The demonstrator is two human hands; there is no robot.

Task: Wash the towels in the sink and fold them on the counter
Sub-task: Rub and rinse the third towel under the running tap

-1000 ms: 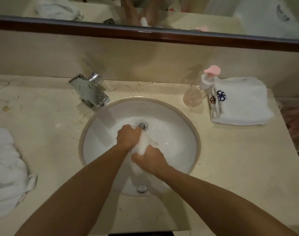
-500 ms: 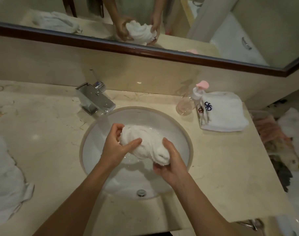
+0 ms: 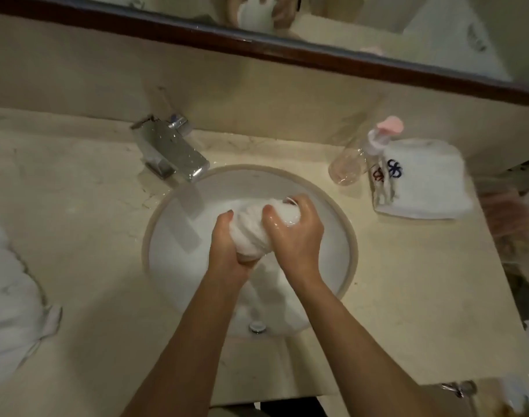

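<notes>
both hands wring towel

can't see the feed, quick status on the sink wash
Left hand and right hand both grip the wet towel, twisted over the sink. Folded towel on counter. Nothing in the way.

Left hand, right hand gripping bunched white towel over sink

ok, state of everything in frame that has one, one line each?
wet towel: bunched, gripped over the sink
left hand: grips the towel
right hand: grips the towel
faucet: no water running
folded towel: folded, on the counter
pump bottle: nearly empty
crumpled towel: unfolded, at left
</notes>
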